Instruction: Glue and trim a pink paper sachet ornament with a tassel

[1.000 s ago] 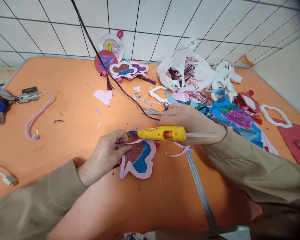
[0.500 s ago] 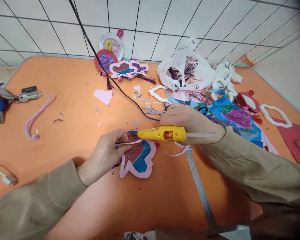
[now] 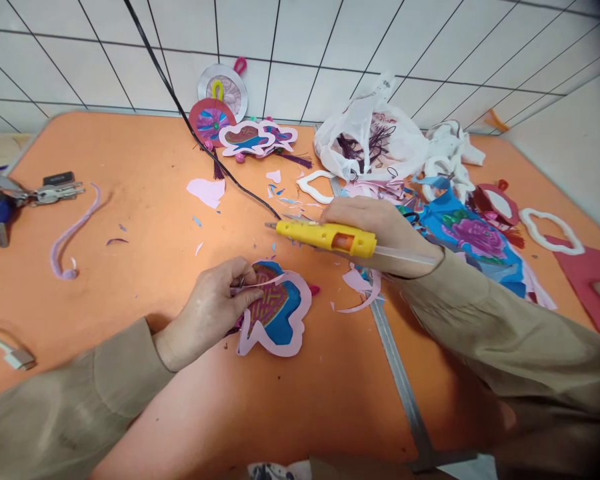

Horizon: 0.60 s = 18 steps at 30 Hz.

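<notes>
Between the thumb and fingers of my left hand (image 3: pixel 210 307) is the edge of a fabric ornament (image 3: pixel 293 310), blue and patterned, with a wavy pink border. Part of that pink border stands loose from the fabric near my fingertips. My right hand (image 3: pixel 375 223) is wrapped round a yellow hot glue gun (image 3: pixel 325 238), whose nozzle points left, above and beyond the ornament and apart from it. A clear glue stick (image 3: pixel 405 257) juts from the gun's back end. Pink paper offcuts (image 3: pixel 363 283) lie right of the ornament. My right fingers are partly hidden behind the gun.
A black cord (image 3: pixel 180 110) runs from the gun to the upper left. Finished-looking ornaments (image 3: pixel 245 137) lean by the tiled wall. A white plastic bag (image 3: pixel 375 137) and blue floral fabric (image 3: pixel 473 233) lie right. Keys (image 3: pixel 55 192) and a purple fuzzy strip (image 3: pixel 73 233) lie left.
My right hand has lifted the glue gun away from the ornament, its nozzle moving up and slightly left. My left hand and the ornament stay in place.
</notes>
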Each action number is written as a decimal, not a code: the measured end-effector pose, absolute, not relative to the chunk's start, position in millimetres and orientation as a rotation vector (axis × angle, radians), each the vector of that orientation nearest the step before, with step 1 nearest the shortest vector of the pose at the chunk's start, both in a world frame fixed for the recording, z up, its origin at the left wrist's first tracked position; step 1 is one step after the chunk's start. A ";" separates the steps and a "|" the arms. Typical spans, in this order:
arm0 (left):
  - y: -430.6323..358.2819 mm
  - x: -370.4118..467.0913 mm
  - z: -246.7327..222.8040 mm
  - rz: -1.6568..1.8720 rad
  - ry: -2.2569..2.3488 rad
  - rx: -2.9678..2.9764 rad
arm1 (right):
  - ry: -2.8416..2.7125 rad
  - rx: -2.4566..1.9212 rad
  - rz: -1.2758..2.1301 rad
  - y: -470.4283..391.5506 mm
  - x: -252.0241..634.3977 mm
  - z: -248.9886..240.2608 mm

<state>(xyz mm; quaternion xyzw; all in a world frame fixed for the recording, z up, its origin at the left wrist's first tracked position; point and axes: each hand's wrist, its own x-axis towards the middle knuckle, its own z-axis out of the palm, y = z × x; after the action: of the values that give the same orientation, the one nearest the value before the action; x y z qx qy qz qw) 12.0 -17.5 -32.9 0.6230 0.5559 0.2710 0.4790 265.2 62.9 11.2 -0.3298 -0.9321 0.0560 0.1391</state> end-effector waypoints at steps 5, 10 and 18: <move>-17.8 12.2 -36.8 0.725 1.286 1.331 | -2.845 -1.113 -0.211 83.6 272.6 -1.1; -16.5 10.2 -41.3 0.788 1.217 1.227 | -2.988 -0.900 0.087 98.8 279.8 -8.5; -14.9 8.8 -41.4 0.809 1.197 1.196 | -2.965 -0.849 0.092 84.9 287.8 6.4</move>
<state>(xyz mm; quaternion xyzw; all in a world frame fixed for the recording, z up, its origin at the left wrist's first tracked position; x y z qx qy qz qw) 8.8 -14.9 -41.4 0.5143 0.5144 0.3479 0.5916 287.8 84.9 6.4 -0.2751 -0.9606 0.0298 0.0278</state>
